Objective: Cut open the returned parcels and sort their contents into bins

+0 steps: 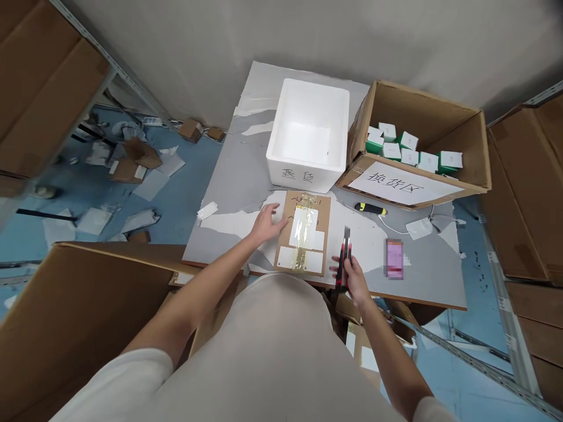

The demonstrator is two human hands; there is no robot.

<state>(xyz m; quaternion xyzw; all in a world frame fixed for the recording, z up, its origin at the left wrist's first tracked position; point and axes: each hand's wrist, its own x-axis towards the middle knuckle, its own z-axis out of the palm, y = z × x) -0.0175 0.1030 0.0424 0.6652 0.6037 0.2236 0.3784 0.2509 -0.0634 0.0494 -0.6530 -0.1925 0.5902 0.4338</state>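
Note:
A flat brown cardboard box (327, 214) lies at the table's front edge, with clear tape down its middle, white labels and black handwriting. My left hand (266, 224) is at its left side, fingers apart and holding nothing; the thumb reaches the box edge, though I cannot tell if it presses on it. To the right of the box, my right hand (355, 278) is wrapped round a black and red utility knife (343, 264), whose tip points away from me. A second knife, yellow and black (370, 208), lies on the table farther back.
Behind the box stands a white foam box (308, 173) with handwriting. At back right, a large open carton (428, 99) holds several green-and-white small boxes (409, 157). A blurred pink item (394, 259) lies on the table (229, 176) at right. Cartons and shelving crowd both sides.

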